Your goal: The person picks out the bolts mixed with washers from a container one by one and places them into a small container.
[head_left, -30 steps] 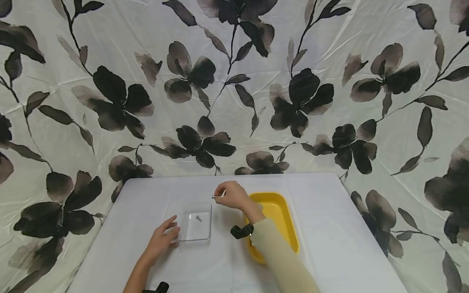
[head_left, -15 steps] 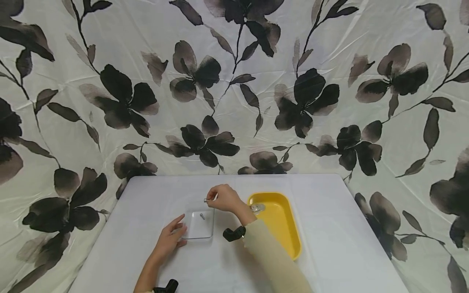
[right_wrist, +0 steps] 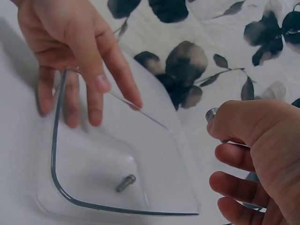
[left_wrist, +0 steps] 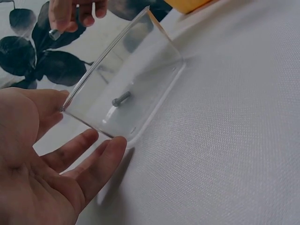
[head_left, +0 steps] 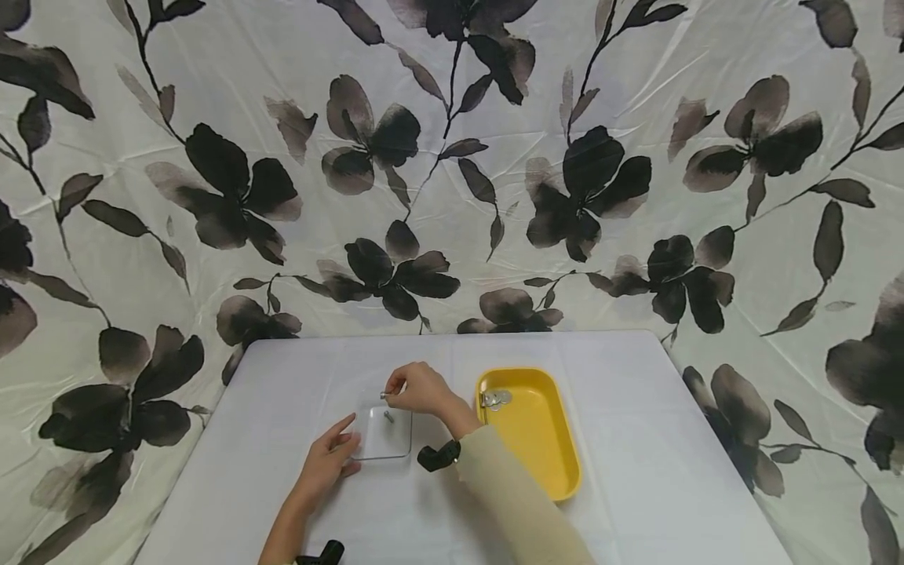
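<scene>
A clear square container (head_left: pixel 381 457) stands on the white table, with a grey metal bolt (right_wrist: pixel 125 183) lying on its floor. My left hand (head_left: pixel 328 459) is at the container's left side, its fingers (left_wrist: pixel 105 161) loosely extended and touching the wall. Above the container's back edge, my right hand (head_left: pixel 424 390) pinches a small metal bolt (right_wrist: pixel 212 114) between thumb and index finger. Only its round end shows clearly; the fingers cover most of the rest. The other fingers of that hand are loosely bent.
To the right of the container is a yellow tray (head_left: pixel 544 447), partly behind the right forearm. Several shiny metal pieces (head_left: pixel 497 399) lie at its back left. A floral cloth (head_left: pixel 452 196) hangs behind the table's far edge.
My right hand has moved left from beside the tray to over the container's back edge, still pinching the bolt. The metal pieces in the tray have come into sight. My left hand stays by the container.
</scene>
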`<act>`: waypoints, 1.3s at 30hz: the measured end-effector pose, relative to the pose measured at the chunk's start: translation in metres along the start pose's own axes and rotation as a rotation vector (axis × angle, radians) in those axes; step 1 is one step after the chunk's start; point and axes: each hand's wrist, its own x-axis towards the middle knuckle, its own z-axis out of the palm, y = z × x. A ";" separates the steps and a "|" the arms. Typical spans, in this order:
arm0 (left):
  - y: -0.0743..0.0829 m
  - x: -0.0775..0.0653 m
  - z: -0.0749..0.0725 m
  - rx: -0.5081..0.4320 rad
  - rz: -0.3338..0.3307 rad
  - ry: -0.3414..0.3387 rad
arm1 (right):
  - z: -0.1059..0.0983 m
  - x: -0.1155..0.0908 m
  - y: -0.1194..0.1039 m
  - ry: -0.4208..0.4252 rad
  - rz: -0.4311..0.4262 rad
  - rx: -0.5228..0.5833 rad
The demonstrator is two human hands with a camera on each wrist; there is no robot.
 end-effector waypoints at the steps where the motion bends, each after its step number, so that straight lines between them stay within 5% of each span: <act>1: 0.000 0.000 0.001 -0.008 -0.006 0.000 | 0.001 0.000 0.000 -0.002 -0.001 -0.003; 31: 0.002 0.001 0.008 -0.012 0.000 0.008 | 0.004 -0.013 0.018 -0.033 0.005 0.045; 35: 0.004 -0.002 0.005 0.074 0.023 0.010 | 0.001 -0.017 0.020 -0.035 0.002 0.022; 39: 0.013 -0.005 0.002 0.301 0.100 0.050 | -0.004 -0.020 0.024 -0.032 0.014 0.012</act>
